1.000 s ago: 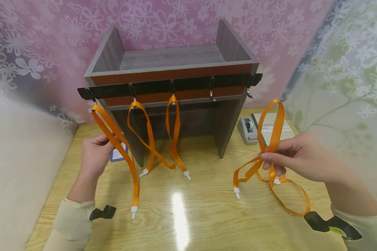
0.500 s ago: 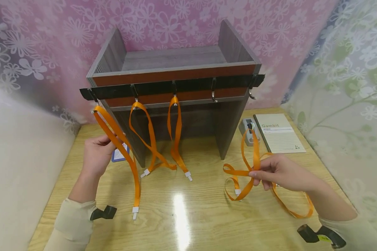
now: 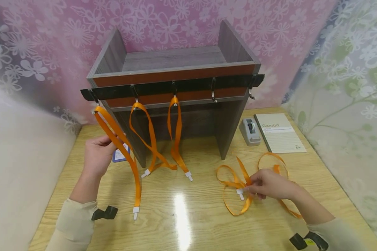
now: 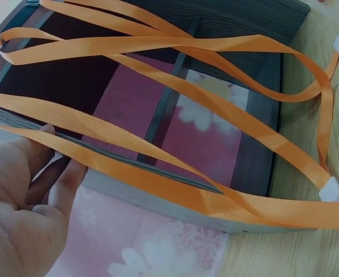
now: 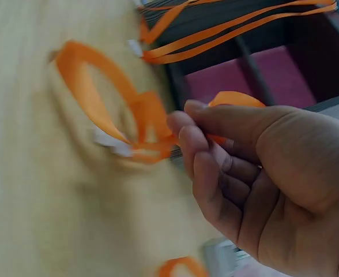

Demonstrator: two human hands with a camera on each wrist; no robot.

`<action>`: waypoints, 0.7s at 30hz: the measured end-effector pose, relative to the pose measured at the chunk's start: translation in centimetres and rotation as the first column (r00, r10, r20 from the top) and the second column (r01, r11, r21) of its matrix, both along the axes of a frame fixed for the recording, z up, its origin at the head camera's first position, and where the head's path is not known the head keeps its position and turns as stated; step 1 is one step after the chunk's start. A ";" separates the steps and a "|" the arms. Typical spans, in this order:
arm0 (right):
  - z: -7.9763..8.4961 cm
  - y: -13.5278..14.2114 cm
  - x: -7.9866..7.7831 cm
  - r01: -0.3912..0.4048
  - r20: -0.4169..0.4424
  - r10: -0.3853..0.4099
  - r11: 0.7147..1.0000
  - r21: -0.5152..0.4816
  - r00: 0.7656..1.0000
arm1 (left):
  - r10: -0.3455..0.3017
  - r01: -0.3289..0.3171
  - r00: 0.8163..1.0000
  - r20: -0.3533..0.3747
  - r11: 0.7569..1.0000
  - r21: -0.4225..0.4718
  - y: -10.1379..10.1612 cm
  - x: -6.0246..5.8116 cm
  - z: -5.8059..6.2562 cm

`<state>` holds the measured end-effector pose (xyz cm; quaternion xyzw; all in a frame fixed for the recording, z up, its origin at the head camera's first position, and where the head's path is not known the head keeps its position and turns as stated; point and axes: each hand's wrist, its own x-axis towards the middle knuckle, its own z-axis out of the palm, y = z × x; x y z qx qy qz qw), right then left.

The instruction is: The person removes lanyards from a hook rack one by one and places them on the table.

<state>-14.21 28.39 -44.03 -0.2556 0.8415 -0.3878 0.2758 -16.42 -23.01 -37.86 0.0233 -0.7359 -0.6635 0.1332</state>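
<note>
Three orange lanyards with white clips hang from hooks on the black rail (image 3: 191, 83). My left hand (image 3: 97, 155) pinches the strap of the leftmost lanyard (image 3: 135, 174); in the left wrist view its fingertips meet the strap's edge. Low over the table at the right, my right hand (image 3: 270, 184) pinches another orange lanyard (image 3: 245, 170) between thumb and fingers. That lanyard's loops spread to the left of the fingers, with its white clip (image 3: 240, 191) beside them. One more orange lanyard (image 3: 274, 157) lies on the table behind the right hand, partly hidden by it.
Two bare hooks, one of them a silver hook (image 3: 213, 96), are at the rail's right end. The rail is on a grey wooden shelf (image 3: 176, 57). A tape dispenser (image 3: 250, 132) and a notebook (image 3: 282, 134) lie right of it. A blue-edged card (image 3: 119, 155) lies by the left hand.
My right hand has come down and to the left with its lanyard, whose upright loop has sunk toward the table. The left hand has stayed put on its strap.
</note>
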 end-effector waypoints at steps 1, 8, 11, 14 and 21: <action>-0.7 0.0 0.1 0.013 0.014 -0.013 1.000 -0.006 1.000 | 0.001 -0.001 1.000 0.002 1.000 -0.004 0.0 0.0 0.0; -3.8 0.2 1.1 0.133 -0.093 -0.132 0.991 0.008 0.987 | 0.010 -0.010 1.000 0.019 0.999 -0.036 0.0 0.0 0.3; -4.6 0.0 1.5 0.195 -0.270 -0.180 0.980 0.029 0.946 | 0.010 -0.010 1.000 -0.002 1.000 -0.012 0.0 0.0 0.4; -5.4 -0.2 1.8 0.253 -0.387 -0.221 0.967 0.033 0.895 | -0.001 0.001 1.000 -0.028 1.000 0.013 0.0 -0.1 0.4; -6.7 0.1 2.9 0.361 -0.272 -0.345 0.933 0.011 0.899 | -0.006 0.006 1.000 -0.005 1.000 -0.022 -0.1 0.0 0.0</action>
